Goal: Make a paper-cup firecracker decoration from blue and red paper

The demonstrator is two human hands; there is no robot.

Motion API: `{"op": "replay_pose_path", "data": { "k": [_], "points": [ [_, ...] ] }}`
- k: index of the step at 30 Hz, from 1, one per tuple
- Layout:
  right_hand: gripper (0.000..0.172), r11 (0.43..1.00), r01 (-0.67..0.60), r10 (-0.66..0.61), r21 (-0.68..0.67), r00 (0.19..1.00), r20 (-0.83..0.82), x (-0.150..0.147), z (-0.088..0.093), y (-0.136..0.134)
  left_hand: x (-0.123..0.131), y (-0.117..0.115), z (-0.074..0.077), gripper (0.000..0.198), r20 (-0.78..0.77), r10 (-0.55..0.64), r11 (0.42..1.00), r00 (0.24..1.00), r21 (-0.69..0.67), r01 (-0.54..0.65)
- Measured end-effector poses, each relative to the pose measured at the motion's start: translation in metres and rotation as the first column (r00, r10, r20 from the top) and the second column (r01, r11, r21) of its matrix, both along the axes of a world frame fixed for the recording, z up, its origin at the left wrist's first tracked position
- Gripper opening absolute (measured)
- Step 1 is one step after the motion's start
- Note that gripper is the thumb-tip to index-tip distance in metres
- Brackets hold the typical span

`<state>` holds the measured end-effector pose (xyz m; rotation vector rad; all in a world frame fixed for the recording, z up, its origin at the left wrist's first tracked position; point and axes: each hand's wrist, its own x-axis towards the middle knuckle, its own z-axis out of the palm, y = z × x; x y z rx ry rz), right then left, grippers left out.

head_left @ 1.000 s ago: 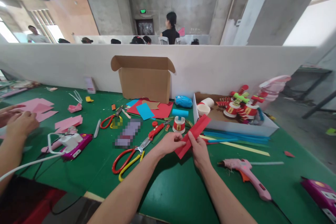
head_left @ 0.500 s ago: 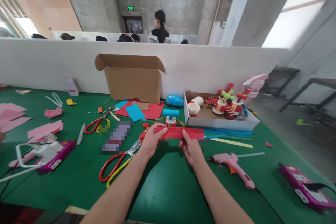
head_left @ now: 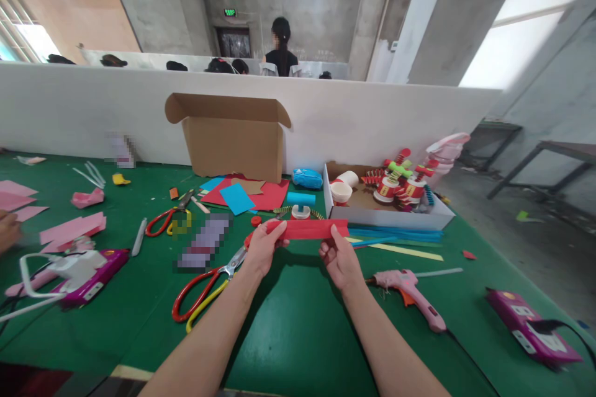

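Between my two hands a red paper strip (head_left: 311,229) is held level above the green table. My left hand (head_left: 263,247) pinches its left end, thumb on top. At the right end, my right hand (head_left: 341,258) pinches it between thumb and fingers. Behind the strip stands a small paper cup figure (head_left: 301,211) with a blue roll (head_left: 300,199) on top, partly hidden. Large scissors (head_left: 205,294) with red and yellow handles lie by my left forearm. To the right of my right hand rests a pink glue gun (head_left: 412,294) with a glue stick in it.
A white box (head_left: 391,217) of finished cup figures stands at the back right, blue paper strips (head_left: 405,234) before it. Red and blue paper sheets (head_left: 274,195) lie at the back. Purple power strips (head_left: 526,325) sit at both sides. Another person's hand (head_left: 8,229) shows at far left.
My right hand has slid along the strip to its right end, so the hands are farther apart. The view has shifted slightly, and another person's hand shows more at the left.
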<state>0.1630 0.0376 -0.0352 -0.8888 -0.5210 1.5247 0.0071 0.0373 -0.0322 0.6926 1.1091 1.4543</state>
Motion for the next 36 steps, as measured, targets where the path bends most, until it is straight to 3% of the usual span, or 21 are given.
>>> {"op": "replay_pose_path", "data": {
  "k": [9,12,14,16,18,20,22,24,26,29,32,34,36],
  "points": [
    [0.038,0.99,0.103,-0.114,0.099,0.987,0.112,0.01,-0.006,0.008,-0.008,0.003,-0.003,0.049,-0.123,0.088,0.995,0.989,0.062,-0.08],
    [0.037,0.968,0.196,-0.229,0.155,0.943,0.24,0.011,-0.007,0.008,-0.012,0.005,-0.003,0.045,-0.181,0.117,0.989,0.976,0.107,-0.099],
    [0.036,0.91,0.302,-0.394,0.282,0.842,0.369,0.011,-0.005,0.005,-0.017,0.006,0.0,0.043,-0.21,0.112,0.99,0.971,0.104,-0.092],
    [0.035,0.816,0.346,-0.557,0.464,0.686,0.468,0.01,0.001,-0.003,-0.021,0.005,0.004,0.039,-0.259,0.06,0.997,0.964,0.063,-0.045],
    [0.032,0.736,0.261,-0.648,0.625,0.539,0.538,0.006,0.01,-0.016,-0.024,0.002,0.009,0.035,-0.325,-0.038,0.999,0.945,-0.004,0.039],
    [0.025,0.704,0.061,-0.658,0.708,0.433,0.616,-0.001,0.02,-0.031,-0.024,-0.007,0.013,0.031,-0.371,-0.149,0.989,0.917,-0.075,0.13],
    [0.024,0.709,-0.256,-0.558,0.657,0.364,0.745,-0.01,0.028,-0.047,-0.021,-0.021,0.014,0.029,-0.367,-0.261,0.964,0.893,-0.139,0.225],
    [0.031,0.682,-0.553,-0.401,0.478,0.264,0.877,-0.019,0.03,-0.065,-0.017,-0.039,0.01,0.028,-0.329,-0.338,0.939,0.882,-0.174,0.295],
    [0.049,0.638,-0.726,-0.259,0.259,0.115,0.959,-0.025,0.025,-0.083,-0.013,-0.059,0.004,0.026,-0.317,-0.377,0.924,0.87,-0.193,0.33],
    [0.074,0.606,-0.795,-0.141,-0.002,-0.11,0.984,-0.025,0.009,-0.106,-0.011,-0.083,-0.008,0.02,-0.42,-0.414,0.908,0.808,-0.256,0.332],
    [0.08,0.593,-0.799,-0.106,-0.1,-0.2,0.974,-0.017,-0.007,-0.12,-0.016,-0.096,-0.013,0.017,-0.589,-0.432,0.902,0.683,-0.286,0.324],
    [0.083,0.585,-0.801,-0.101,-0.127,-0.227,0.969,-0.012,-0.015,-0.124,-0.02,-0.101,-0.013,0.018,-0.774,-0.311,0.943,0.552,-0.18,0.279],
    [0.085,0.574,-0.807,-0.118,-0.137,-0.247,0.962,-0.01,-0.019,-0.124,-0.021,-0.108,-0.01,0.022,-0.92,-0.043,0.978,0.39,0.042,0.206]
  ]
}}
